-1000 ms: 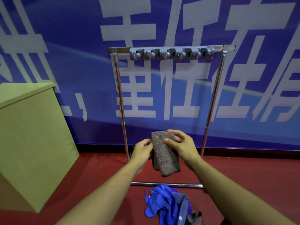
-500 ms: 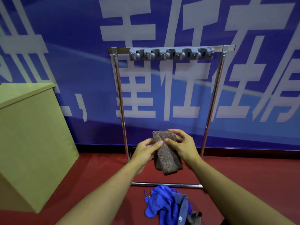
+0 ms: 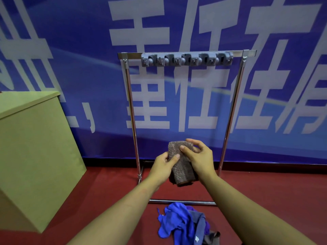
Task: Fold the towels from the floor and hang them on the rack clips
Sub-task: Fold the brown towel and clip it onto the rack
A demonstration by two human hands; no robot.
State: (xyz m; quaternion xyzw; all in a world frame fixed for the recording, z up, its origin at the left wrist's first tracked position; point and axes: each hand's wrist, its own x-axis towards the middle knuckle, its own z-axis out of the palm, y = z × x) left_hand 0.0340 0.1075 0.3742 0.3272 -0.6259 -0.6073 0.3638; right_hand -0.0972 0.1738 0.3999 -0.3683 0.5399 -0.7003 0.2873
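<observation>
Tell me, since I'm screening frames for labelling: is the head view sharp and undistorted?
Head view: the brown towel and both hands, left hand and right hand, look sharp; wide-angle bending splays the rack posts and warps the banner lettering; lighting is even, with no strong glare.

A: What could you not see well?

B: The brown towel (image 3: 182, 167) was partly covered by the left hand (image 3: 163, 167) and the right hand (image 3: 200, 159), so its folds were not clear.

A: And the pile of towels (image 3: 184, 225) on the floor?

B: It was cut by the bottom edge. The clips (image 3: 186, 59) were too small to tell whether they stood apart or closed.

A: The box (image 3: 33, 152)?

B: Cut by the left edge.
</observation>
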